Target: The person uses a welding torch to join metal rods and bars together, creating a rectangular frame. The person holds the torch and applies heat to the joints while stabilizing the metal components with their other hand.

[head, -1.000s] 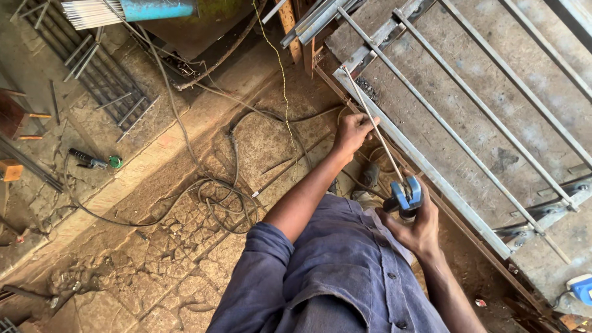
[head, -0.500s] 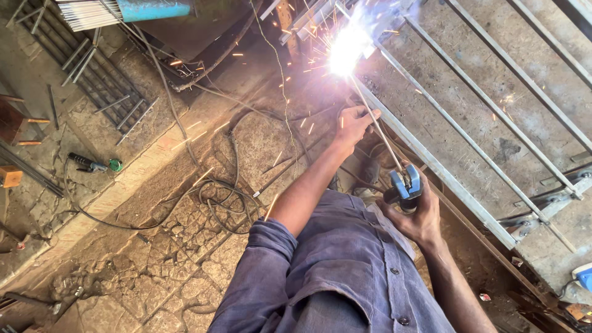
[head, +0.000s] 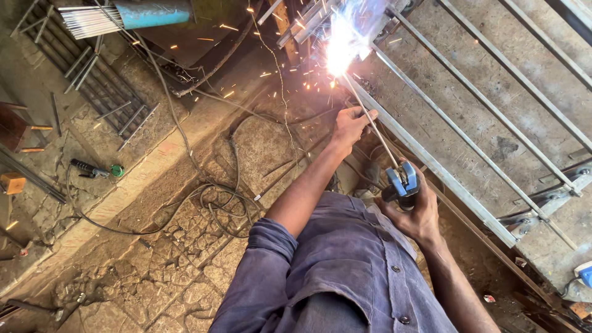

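The ground is a cracked, stained concrete floor [head: 154, 259], brown and dusty, with a paler raised strip running diagonally across it and tangled dark cables [head: 216, 203] looping over the cracks. To the right lies a long grey metal frame of parallel bars [head: 468, 142], flat on a pale concrete slab, its near rail running diagonally from top centre to lower right. At the top left a blue cylindrical tube [head: 154, 12] holds a bundle of thin grey welding rods [head: 89, 21], lying beside a small dark metal grille [head: 92, 92]; no labels can be made out on it. A small green-tipped tool [head: 92, 168] rests on the floor at left, and an orange block [head: 12, 182] sits at the left edge. The left hand [head: 351, 126] has its fingers curled narrowly around the thin grey welding electrode [head: 370, 120], steadying it midway. The right hand [head: 414, 213] is wrapped firmly around the blue welding electrode holder [head: 402, 182], which clamps the rod's lower end. The rod's far tip meets the frame at a bright white arc [head: 342, 52], with orange sparks scattering over the floor.
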